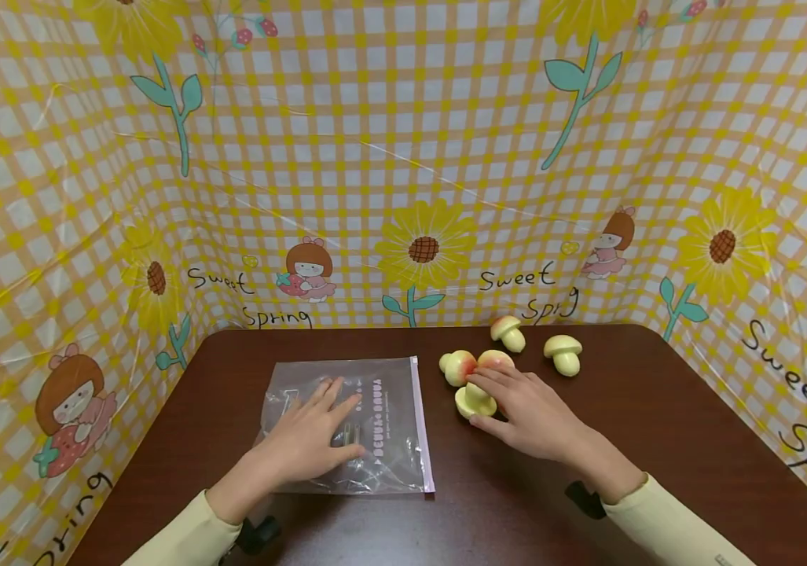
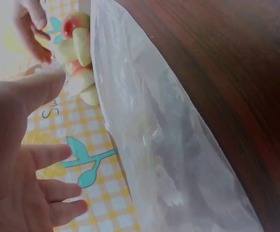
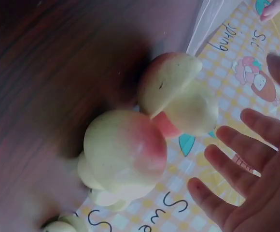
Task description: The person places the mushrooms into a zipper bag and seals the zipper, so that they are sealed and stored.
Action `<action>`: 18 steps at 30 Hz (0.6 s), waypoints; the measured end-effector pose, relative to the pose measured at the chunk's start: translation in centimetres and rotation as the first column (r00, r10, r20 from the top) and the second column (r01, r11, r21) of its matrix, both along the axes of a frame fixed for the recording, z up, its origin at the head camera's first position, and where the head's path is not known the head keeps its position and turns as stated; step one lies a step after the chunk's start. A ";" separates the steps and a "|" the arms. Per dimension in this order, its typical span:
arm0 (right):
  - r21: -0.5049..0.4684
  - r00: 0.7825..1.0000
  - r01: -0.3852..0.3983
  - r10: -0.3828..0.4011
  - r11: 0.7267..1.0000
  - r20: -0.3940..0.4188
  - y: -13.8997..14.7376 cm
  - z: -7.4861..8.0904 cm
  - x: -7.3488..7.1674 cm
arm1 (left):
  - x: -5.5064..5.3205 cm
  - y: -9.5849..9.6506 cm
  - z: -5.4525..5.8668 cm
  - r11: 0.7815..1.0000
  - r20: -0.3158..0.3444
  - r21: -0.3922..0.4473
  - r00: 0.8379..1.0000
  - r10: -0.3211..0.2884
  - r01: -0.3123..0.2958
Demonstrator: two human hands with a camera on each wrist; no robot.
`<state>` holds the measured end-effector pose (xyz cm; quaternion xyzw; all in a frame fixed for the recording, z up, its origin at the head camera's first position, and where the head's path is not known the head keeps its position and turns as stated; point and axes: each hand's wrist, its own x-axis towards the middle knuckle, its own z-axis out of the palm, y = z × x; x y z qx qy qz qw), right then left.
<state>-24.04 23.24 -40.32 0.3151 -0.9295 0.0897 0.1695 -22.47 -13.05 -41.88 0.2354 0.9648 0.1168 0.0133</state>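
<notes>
My left hand (image 1: 307, 436) is over a clear plastic zip bag (image 1: 392, 464) with pink lettering and a pale pink zip edge. Its fingers are spread, and they hold nothing in the left wrist view. The bag lies flat, its zip side to the right. My right hand (image 1: 537, 413) reaches over a cluster of toy mushrooms, pale yellow with reddish tints. Close by its fingertips are a round-capped mushroom (image 1: 458, 368), one partly hidden behind the fingers (image 1: 496, 360), and an upturned one (image 1: 476, 402). In the right wrist view its fingers are extended and apart from the mushrooms (image 3: 125, 150).
Two more mushrooms lie farther back on the right, one tilted (image 1: 509, 334) and one with its stem toward me (image 1: 563, 354). The dark brown table (image 1: 502, 519) is enclosed at the back and sides by checked, flower-printed cloth (image 1: 353, 181).
</notes>
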 end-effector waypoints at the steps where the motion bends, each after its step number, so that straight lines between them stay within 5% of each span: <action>1: -0.009 1.000 -0.003 0.003 1.000 -0.011 -0.2 0.0 -0.1 | -0.2 0.2 0.0 1.000 -0.013 0.008 1.000 0.000 0.000; 9: -0.070 1.000 0.004 -0.005 0.998 -0.017 -1.3 -0.2 0.0 | -2.0 1.4 -0.1 0.998 -0.071 0.058 0.997 -0.013 0.017; 18: -0.076 0.998 -0.011 0.007 0.997 -0.056 -2.2 -0.7 0.0 | -3.6 1.8 -0.5 0.999 0.064 -0.052 0.998 -0.009 0.013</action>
